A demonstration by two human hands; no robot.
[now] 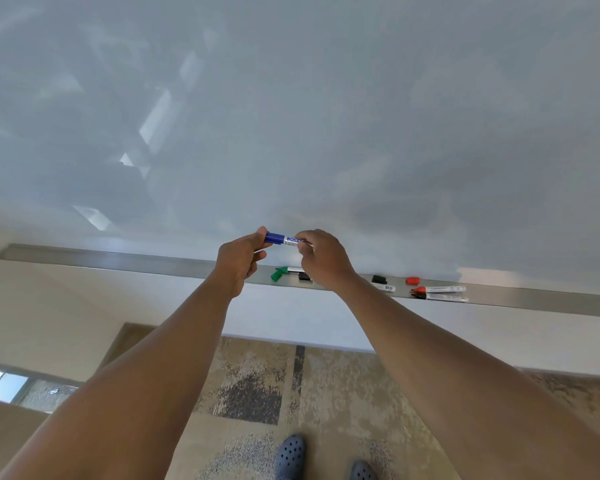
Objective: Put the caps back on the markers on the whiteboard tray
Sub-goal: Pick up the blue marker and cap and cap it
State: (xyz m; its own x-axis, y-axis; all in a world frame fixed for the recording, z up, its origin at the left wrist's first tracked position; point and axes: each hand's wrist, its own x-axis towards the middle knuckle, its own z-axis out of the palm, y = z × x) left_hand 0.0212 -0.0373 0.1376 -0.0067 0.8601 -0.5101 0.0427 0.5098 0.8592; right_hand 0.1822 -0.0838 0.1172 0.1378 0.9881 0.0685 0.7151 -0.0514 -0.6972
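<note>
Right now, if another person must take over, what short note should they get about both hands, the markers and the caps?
Left hand holds the blue end of the blue marker; right hand grips its other end, above the tray.
On the tray: green marker with a loose green cap beside it, two loose black caps, a loose red cap, an uncapped red marker and an uncapped black marker.
Done: blue appears nearly capped.
Left: green, red, black; another marker is partly hidden by the right wrist.
</note>
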